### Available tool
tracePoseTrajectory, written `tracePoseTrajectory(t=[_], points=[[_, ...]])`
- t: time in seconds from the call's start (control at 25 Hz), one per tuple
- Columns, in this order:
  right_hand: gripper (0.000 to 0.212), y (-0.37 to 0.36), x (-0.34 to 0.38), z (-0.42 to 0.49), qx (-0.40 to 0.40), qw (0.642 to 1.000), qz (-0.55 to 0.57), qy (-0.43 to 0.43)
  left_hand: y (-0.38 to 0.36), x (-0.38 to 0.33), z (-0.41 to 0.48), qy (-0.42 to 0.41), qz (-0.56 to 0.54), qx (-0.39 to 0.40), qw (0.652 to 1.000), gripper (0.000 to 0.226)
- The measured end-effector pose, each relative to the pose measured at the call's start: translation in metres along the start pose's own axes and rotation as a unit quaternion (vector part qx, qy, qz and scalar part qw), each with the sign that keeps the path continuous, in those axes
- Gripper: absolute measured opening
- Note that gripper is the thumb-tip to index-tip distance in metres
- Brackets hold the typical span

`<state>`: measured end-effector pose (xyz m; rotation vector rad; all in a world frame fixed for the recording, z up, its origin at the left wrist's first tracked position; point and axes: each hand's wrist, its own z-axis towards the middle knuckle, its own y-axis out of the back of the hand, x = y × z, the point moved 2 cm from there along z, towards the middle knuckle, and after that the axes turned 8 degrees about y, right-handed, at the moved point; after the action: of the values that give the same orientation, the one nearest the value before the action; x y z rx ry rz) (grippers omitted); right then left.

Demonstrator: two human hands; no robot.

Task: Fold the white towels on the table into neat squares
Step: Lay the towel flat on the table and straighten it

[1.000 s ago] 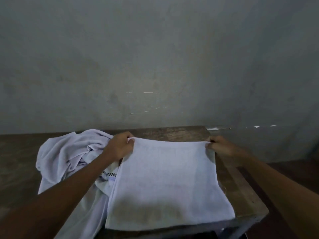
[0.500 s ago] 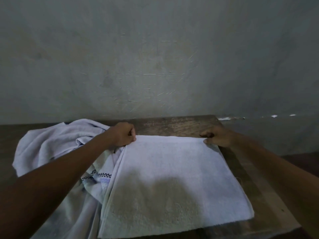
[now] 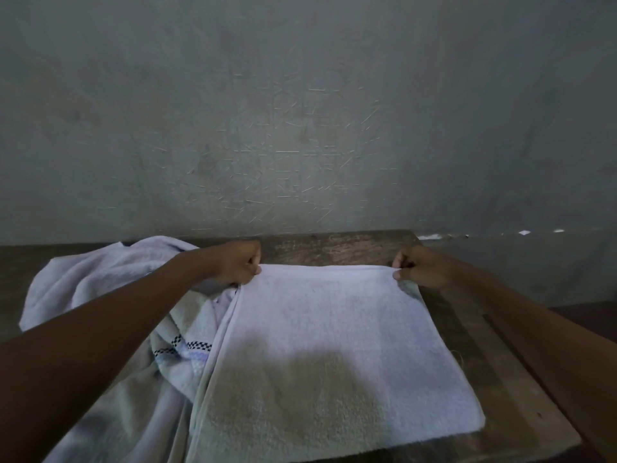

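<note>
A white towel lies flat on the dark wooden table, folded over with a doubled edge along its left side. My left hand pinches its far left corner with curled fingers. My right hand pinches the far right corner. Both corners sit low on the table near its far edge. To the left lies a crumpled heap of white towels, one showing a black checkered stripe. My left forearm crosses over that heap.
A scratched grey wall rises right behind the table. The table's right edge runs close to the flat towel, with dark floor beyond it. The heap hangs over the near left side.
Both hands keep hold of the far corners and the towel now lies flatter and farther toward the wall. The camera has tilted slightly, so more of the towel shows.
</note>
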<state>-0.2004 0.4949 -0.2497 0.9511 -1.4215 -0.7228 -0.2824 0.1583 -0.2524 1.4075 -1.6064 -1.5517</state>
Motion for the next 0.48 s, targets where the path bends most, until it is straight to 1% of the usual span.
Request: tracePoseTrajectory(t=[0.12, 0.16, 0.28, 0.36, 0.48], points=[[0.006, 0.017, 0.006, -0.012, -0.033, 0.998, 0.052, 0.005, 0.021, -0.005, -0.013, -0.030, -0.067, -0.060, 0.996, 0.022], [0.013, 0.026, 0.010, -0.019, -0.035, 0.998, 0.057, 0.010, 0.030, -0.009, -0.020, -0.043, -0.079, -0.085, 0.992, 0.025], [0.020, 0.064, 0.034, -0.043, -0.008, 0.999, 0.000, 0.039, 0.058, -0.022, -0.046, -0.065, -0.088, -0.131, 0.985, 0.030], [0.025, 0.097, 0.058, -0.064, -0.023, 0.998, -0.016, 0.047, 0.085, -0.031, -0.075, -0.080, -0.083, -0.161, 0.980, 0.028], [0.034, 0.148, 0.103, -0.105, -0.072, 0.996, -0.016, 0.054, 0.131, -0.046, -0.130, -0.102, -0.088, -0.216, 0.967, 0.026]])
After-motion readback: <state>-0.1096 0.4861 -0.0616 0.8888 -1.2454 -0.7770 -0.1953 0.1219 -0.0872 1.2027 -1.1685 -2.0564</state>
